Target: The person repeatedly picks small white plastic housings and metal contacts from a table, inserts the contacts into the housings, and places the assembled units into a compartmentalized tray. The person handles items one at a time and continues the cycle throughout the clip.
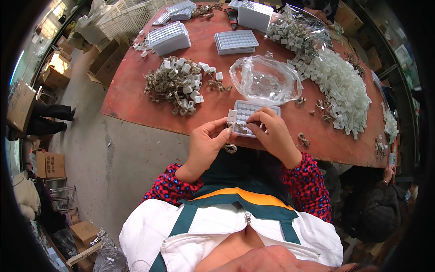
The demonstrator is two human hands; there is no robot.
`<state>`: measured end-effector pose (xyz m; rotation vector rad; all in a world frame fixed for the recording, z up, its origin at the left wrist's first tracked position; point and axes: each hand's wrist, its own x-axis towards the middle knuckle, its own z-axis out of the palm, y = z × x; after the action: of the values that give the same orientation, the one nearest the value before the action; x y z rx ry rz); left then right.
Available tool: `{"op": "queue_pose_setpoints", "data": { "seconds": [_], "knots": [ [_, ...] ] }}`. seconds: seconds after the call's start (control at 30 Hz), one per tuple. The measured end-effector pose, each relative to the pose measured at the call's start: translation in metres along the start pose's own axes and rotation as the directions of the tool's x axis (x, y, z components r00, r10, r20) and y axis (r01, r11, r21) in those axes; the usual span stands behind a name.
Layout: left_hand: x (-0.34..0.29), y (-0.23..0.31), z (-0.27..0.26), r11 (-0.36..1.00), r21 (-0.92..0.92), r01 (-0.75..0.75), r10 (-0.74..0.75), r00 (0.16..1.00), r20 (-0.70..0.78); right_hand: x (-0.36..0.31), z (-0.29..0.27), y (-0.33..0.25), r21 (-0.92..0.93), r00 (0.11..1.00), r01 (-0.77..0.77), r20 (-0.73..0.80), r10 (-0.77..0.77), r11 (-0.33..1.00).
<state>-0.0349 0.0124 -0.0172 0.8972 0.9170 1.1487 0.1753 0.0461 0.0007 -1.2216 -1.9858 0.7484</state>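
Near the front edge of the red table, my left hand (206, 144) pinches a small white plastic block (232, 115) upright between thumb and fingers. A coiled grey-brown cable (230, 148) hangs just below those fingertips. My right hand (274, 136) is closed in a pinch close beside the block; what its fingertips grip is too small to make out. Both hands are over a white tray (275, 109) with rows of round pockets, partly covered by my right hand. Beyond my left hand lies a heap of white blocks with bundled brown cables (174, 84).
A crumpled clear plastic bag (267, 79) lies behind the tray. At the right is a large pile of white plastic pieces (342, 90), with a filled clear bag (294, 34) behind it. Stacked white trays (170, 38) stand farther back. Another person's hand (389, 174) is at the right edge.
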Motion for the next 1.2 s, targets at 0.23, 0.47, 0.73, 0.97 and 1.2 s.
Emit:
{"op": "queue_pose_setpoints", "data": {
  "seconds": [0.23, 0.47, 0.73, 0.97, 1.2],
  "knots": [
    [-0.003, -0.001, 0.01, 0.999, -0.011, -0.047, 0.047, 0.997, 0.055, -0.005, 0.019, -0.024, -0.106, 0.959, 0.211, -0.172, -0.227, 0.972],
    [-0.005, -0.006, 0.009, 0.993, 0.045, -0.108, 0.106, 0.993, 0.052, -0.01, 0.018, -0.029, -0.169, 0.951, 0.245, -0.15, -0.271, 0.955],
    [0.003, -0.004, -0.009, 0.999, -0.016, -0.041, 0.039, 0.993, -0.11, 0.003, 0.018, -0.007, -0.257, 0.989, 0.109, -0.073, -0.131, 0.96],
    [0.004, -0.004, -0.008, 0.998, 0.001, -0.057, 0.057, 0.994, -0.097, 0.009, 0.024, 0.0, -0.342, 0.972, 0.181, -0.082, -0.221, 0.922],
    [0.0, -0.003, 0.003, 0.998, 0.018, -0.052, 0.052, 0.999, -0.017, 0.001, 0.013, -0.018, 0.011, 0.976, 0.114, -0.191, -0.109, 0.993]
  ]
}}
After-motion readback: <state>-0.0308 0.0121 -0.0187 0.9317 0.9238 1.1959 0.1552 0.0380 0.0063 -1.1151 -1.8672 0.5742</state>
